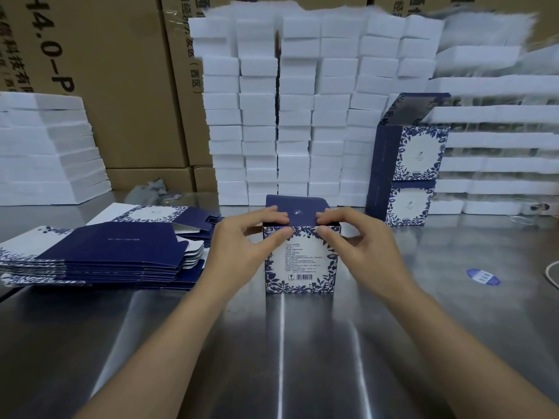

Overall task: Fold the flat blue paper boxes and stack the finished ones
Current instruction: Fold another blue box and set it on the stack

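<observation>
A blue-and-white floral box (301,261) stands upright on the steel table (302,343) in the middle, its dark blue lid flap (298,208) folded over the top. My left hand (242,240) pinches the box's top left edge, fingers on the lid and thumb on the front face. My right hand (357,240) pinches the top right edge the same way. A pile of flat blue boxes (99,255) lies at the left. Two finished boxes (405,173) stand stacked at the right, the upper one with its lid up.
White foam blocks (296,116) are piled high along the back and at both sides. Brown cartons (115,86) stand behind them. A blue round sticker (483,277) lies on the table at the right, near a white cord (552,275).
</observation>
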Motion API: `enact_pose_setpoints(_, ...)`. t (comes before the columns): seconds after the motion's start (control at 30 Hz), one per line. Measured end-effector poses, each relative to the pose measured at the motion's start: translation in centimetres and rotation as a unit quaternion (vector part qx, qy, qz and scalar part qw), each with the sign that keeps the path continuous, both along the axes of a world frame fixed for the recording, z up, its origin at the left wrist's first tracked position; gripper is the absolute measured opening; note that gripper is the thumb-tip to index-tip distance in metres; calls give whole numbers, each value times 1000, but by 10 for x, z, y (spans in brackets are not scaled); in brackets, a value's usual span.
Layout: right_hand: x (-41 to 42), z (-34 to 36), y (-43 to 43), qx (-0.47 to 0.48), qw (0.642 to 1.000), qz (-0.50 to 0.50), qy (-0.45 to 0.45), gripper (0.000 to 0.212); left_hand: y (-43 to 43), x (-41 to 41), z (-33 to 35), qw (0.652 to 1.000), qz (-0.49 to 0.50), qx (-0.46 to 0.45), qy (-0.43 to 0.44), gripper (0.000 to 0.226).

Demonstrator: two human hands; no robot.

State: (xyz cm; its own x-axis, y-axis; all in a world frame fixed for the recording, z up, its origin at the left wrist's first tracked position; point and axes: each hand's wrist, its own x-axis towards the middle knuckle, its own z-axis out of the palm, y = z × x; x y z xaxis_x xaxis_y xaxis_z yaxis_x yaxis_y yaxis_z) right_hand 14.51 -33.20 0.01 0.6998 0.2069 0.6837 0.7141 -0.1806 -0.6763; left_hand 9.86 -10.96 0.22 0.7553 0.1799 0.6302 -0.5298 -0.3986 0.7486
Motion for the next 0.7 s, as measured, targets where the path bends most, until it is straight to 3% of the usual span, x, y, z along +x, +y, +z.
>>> enact_pose_setpoints(0.27, 6, -3, -2, 23, 1000, -13, 4, 11, 4, 2, -1, 998, -47, -35, 6, 17)
enact_pose_setpoints(0.53, 11, -4, -3, 73, 996, 7, 57, 13, 4, 9, -2, 998, -20, -44, 42, 17)
enact_pose_setpoints(0.7, 8, -3, 0, 146, 979, 45, 138, 10, -5, 6, -2, 986, -54, -141, 68, 23)
